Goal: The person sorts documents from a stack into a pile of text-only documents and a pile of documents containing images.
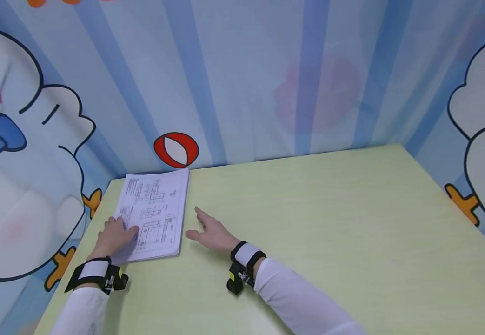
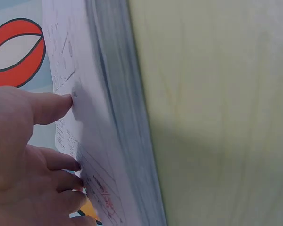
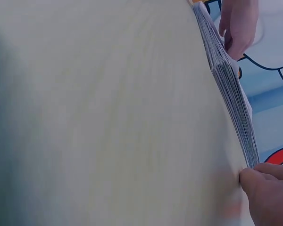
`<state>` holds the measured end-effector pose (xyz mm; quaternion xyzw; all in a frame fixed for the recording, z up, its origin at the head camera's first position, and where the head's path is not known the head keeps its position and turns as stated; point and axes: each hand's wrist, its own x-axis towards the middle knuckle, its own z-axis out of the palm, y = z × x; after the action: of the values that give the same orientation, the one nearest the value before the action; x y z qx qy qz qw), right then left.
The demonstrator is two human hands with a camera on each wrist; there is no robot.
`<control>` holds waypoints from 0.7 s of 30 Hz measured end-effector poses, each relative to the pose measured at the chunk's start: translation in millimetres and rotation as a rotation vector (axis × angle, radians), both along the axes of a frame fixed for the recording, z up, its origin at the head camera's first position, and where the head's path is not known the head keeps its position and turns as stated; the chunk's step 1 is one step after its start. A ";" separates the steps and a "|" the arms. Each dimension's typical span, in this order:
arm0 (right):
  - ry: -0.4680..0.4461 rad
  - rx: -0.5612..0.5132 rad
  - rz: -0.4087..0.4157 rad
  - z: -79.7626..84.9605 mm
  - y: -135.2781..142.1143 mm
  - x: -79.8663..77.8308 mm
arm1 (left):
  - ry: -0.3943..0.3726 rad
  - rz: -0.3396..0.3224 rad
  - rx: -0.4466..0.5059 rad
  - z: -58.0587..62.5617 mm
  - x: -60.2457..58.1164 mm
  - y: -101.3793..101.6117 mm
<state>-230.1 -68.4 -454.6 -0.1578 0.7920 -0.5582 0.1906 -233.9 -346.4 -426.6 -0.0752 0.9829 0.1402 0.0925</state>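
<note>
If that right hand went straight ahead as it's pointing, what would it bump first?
The right hand would probably meet the paper stack at its right edge, though the hand's height is hard to judge.

You have a thick stack of white sheets [image 1: 156, 215] lying flat at the far left of the surface [image 1: 330, 232], its top printed with line drawings [image 1: 153, 213].

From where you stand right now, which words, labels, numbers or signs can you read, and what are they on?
None can be read.
Paper stack: the print on top is too small.
Red marks on it: too blurred.
</note>
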 end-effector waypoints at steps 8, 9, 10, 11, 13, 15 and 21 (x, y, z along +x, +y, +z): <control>-0.121 -0.166 0.027 -0.4 -11.6 3.8 | -0.040 -0.013 0.037 -0.3 0.9 2.8; -0.125 -0.170 0.026 0.0 -12.4 3.7 | -0.045 -0.016 0.043 0.0 0.0 3.7; -0.132 -0.182 0.026 0.0 -13.6 3.2 | -0.052 -0.018 0.046 0.4 -0.6 5.0; -0.146 -0.197 0.023 0.1 -14.4 3.1 | -0.060 -0.020 0.049 0.9 -1.1 6.5; -0.174 -0.238 0.011 -0.2 -16.0 2.7 | -0.069 -0.028 0.056 0.8 -1.9 9.2; -0.195 -0.266 -0.002 -1.0 -17.2 2.4 | -0.073 -0.036 0.068 0.5 -2.1 12.3; -0.232 -0.277 -0.034 -4.0 -15.6 0.8 | -0.066 -0.041 0.093 -2.0 -2.8 21.0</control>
<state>-229.2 -84.0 -458.7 -0.1034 0.6829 -0.6794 0.2476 -236.8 -325.4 -428.6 -0.0554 0.9731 0.1812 0.1312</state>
